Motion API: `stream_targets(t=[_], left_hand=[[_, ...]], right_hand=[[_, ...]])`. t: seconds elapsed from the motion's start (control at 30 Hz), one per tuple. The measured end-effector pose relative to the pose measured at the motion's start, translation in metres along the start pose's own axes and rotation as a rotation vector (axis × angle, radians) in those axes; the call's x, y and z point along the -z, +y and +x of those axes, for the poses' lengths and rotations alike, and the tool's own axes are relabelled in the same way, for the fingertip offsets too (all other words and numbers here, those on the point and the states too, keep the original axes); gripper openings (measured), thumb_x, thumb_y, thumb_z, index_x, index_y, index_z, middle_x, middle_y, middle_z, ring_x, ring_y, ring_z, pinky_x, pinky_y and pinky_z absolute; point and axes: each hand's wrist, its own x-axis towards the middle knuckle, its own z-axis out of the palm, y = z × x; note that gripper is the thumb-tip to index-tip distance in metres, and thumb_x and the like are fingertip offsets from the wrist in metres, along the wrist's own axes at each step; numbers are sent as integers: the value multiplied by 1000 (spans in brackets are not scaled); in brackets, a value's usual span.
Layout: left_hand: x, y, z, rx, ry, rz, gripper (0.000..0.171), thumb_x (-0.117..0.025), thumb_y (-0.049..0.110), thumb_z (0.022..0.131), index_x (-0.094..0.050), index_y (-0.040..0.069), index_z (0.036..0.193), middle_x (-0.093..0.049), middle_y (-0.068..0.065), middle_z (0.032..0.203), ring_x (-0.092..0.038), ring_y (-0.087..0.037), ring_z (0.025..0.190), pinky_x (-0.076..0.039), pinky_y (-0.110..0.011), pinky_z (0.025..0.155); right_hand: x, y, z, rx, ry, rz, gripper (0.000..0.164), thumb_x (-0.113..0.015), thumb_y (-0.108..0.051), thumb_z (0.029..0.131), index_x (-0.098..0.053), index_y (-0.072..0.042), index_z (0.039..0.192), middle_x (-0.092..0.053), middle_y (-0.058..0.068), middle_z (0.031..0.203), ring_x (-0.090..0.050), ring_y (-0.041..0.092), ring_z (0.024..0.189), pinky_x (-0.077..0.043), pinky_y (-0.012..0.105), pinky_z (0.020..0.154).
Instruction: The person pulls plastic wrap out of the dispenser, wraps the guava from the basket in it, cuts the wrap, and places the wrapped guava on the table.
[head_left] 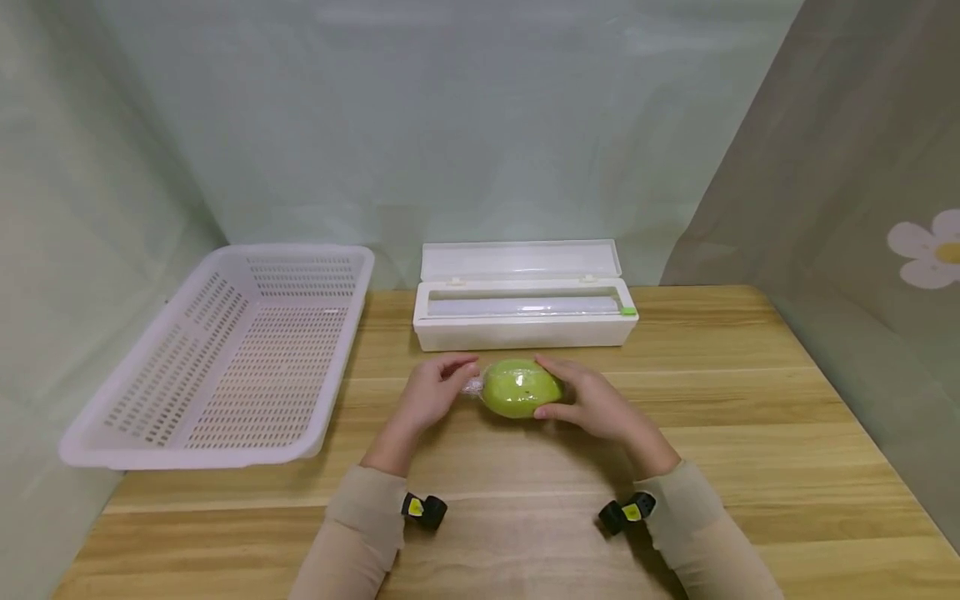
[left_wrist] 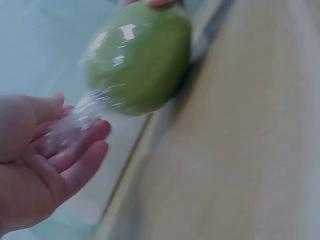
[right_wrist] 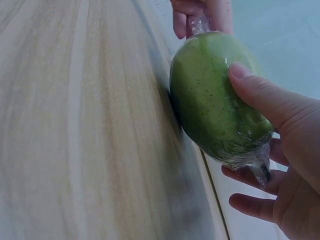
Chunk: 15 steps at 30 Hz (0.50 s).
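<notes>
A green mango [head_left: 521, 387], oval and speckled, is wrapped in shiny cling film just over the table in front of the film box. My left hand [head_left: 435, 392] pinches the twisted film tail [left_wrist: 75, 125] at its left end, thumb on one side and fingers on the other. From the right, my right hand [head_left: 600, 404] grips the mango, its thumb [right_wrist: 255, 90] lying on the wrapped skin. Another gathered film end [right_wrist: 260, 167] sticks out near the right hand's fingers.
Behind the hands stands a white cling film box [head_left: 525, 335], its lid [head_left: 517, 260] raised and a film roll [head_left: 517, 307] inside. A white perforated basket [head_left: 341, 367] is at the left. The wooden table [head_left: 750, 467] meets curtain-like sheeting at its back and sides.
</notes>
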Motion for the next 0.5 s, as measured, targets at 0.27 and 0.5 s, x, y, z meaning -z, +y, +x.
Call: stream_targets(t=[0.27,0.5], left_hand=[[19,-4,-3,-55,-251,-47,45,-70,12,76,-56,8,118,-59,-10,113,-58,-21,92,-50,-31,74],[10,-1,-2,-78,-139,169,18,-62,8,82,-65,14,98,-63,1,92,-54,-13,80,-47,-27,70]], right_hand=[[1,-2,0,-10,-9,9,76,-68,-42,74,-38,-11,136,-45,10,134,-43,24,121,-35,41,100],[1,-2,0,-8,-9,9,76,-67,-42,74,-37,-11,137,-44,10,134,-43,24,121,-35,41,100]])
